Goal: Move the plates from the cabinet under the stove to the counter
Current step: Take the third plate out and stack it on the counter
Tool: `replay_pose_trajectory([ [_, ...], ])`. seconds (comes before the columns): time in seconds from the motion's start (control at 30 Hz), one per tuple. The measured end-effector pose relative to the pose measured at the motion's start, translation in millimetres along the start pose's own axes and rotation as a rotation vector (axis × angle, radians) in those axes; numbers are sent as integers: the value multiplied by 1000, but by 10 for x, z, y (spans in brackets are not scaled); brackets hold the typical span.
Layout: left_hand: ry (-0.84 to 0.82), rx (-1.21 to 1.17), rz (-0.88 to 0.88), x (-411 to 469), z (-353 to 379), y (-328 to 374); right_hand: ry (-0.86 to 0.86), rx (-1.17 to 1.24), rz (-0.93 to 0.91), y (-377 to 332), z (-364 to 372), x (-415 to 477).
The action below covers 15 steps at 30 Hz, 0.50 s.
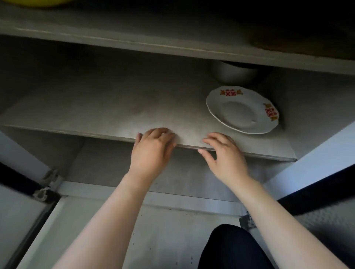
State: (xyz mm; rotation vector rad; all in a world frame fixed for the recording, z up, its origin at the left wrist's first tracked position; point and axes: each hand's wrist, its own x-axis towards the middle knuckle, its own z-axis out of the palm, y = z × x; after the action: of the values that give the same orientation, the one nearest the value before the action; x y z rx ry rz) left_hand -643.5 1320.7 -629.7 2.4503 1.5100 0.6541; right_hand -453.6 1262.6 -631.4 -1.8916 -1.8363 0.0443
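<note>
I'm looking into the open cabinet, both of my arms reaching in. My left hand [153,147] sits at the front edge of the middle shelf [107,107], fingers loosely bent onto the board, grasping nothing. My right hand [225,153] is just beside it, to the right, fingers spread and relaxed over the same front edge, thumb hanging below the lip, nothing in it either. Whether its fingertips actually touch the board I cannot tell.

The plate [241,109] lies flat on that shelf, over on the right side, near the cabinet's right wall. It's white with a scalloped rim and red-and-gold motifs on the border; I can make out two of them. It is apart from both hands, with my right hand the nearer one.

Behind the plate, deep in shadow, a pale round vessel [234,74] stands partly hidden by the upper shelf [134,40]. A yellow thing [40,2] peeks in at the very top left, too cropped to identify. The left door [21,153] and right door [317,153] stand open either side, and my knee in dark cloth [234,247] shows at the bottom.
</note>
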Motion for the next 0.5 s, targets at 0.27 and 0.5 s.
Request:
replay_pose_trajectory([
  [0.27, 176, -13, 44, 11, 92, -96, 119, 85, 33, 67, -122, -25],
  [0.5, 209, -6, 82, 14, 108, -128, 216, 22, 102, 382, -377, 153],
])
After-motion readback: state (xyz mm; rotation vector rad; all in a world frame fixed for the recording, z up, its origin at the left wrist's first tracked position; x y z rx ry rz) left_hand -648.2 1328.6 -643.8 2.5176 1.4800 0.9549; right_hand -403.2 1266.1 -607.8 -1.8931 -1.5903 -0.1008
